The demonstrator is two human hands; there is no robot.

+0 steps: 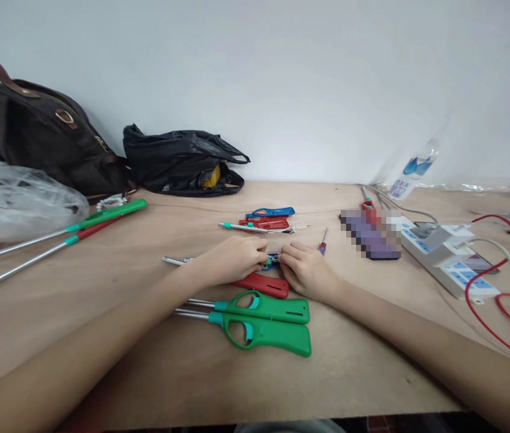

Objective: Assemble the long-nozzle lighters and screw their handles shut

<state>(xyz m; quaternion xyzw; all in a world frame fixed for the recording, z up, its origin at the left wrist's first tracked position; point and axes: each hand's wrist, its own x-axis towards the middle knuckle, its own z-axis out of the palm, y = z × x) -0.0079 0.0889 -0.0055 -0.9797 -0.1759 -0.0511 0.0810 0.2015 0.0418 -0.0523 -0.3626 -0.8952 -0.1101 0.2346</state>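
Close together at the middle of the table, my left hand point(239, 258) and my right hand point(307, 267) are closed in pinches at a blue stick lighter point(272, 261). Thin wires and a teal part show on it; my fingers hide much of the rest. A red stick lighter point(266, 284) lies just below my hands. Nearer to me, two green stick lighters lie side by side, the upper one point(277, 307) and the lower one point(277, 338). Beyond my hands are opened casing halves, blue point(275, 211) and red point(273, 223), with a metal tube point(243, 227) and wires.
A small screwdriver point(323, 245) lies beside my right hand. To the right are a phone point(379, 240), a power strip point(462, 273) with cables and a tilted bottle point(412, 171). On the left are more stick lighters point(122, 210), a clear bag point(20, 204), a black plastic bag point(169, 159) and a dark backpack point(47, 132).
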